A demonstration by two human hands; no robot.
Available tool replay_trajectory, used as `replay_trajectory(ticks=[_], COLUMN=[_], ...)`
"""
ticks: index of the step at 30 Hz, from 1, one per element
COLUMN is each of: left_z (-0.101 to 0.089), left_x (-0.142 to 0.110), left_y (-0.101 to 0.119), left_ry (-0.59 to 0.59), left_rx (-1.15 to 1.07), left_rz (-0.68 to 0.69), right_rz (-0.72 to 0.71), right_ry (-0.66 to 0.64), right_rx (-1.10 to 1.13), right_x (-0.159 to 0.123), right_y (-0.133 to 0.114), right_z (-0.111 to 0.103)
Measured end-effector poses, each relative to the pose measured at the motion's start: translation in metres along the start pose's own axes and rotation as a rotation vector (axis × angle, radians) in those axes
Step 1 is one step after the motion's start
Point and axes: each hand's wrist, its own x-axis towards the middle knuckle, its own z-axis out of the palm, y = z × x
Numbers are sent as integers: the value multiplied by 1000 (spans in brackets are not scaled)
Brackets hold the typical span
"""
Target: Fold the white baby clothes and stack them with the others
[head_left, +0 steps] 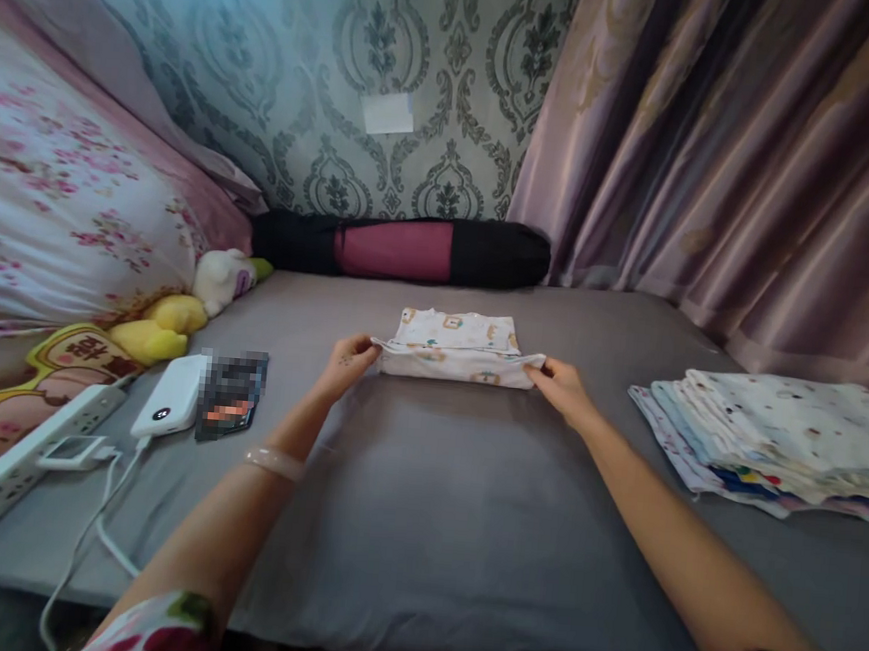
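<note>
A small white printed cloth (457, 345) lies partly folded on the grey bed sheet (435, 506), in the middle of the view. My left hand (346, 361) pinches the near fold at its left corner. My right hand (561, 384) pinches the same fold at its right corner. The near edge of the cloth is lifted and doubled over towards the far side. Both arms reach forward from the bottom of the view.
A stack of folded printed cloths (778, 443) sits at the right. A white power bank (170, 395), a phone (230, 395), a power strip (9, 473) and cables lie at the left beside plush toys (163, 329) and a floral pillow (60, 196). A black-and-maroon bolster (402, 248) lies against the wall; curtains (755, 160) hang at the right.
</note>
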Motion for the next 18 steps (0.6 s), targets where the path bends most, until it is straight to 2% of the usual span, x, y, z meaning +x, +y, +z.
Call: replay_trajectory(ticks=[2, 4, 9, 12, 18], left_z=[11, 23, 46, 54, 66], left_x=[18, 36, 72, 84, 98], left_y=[-3, -6, -10, -11, -22], left_ry=[89, 165, 278, 300, 278], left_rx=[-8, 51, 297, 426, 557], left_rz=[-18, -39, -108, -85, -48], right_rz=[49, 84, 150, 149, 132], right_ry=[83, 153, 276, 276, 214], right_rx=[68, 34, -314, -510, -722], right_x=[15, 31, 66, 78, 90], right_y=[1, 4, 2, -2, -6], right_z=[6, 14, 30, 38, 47])
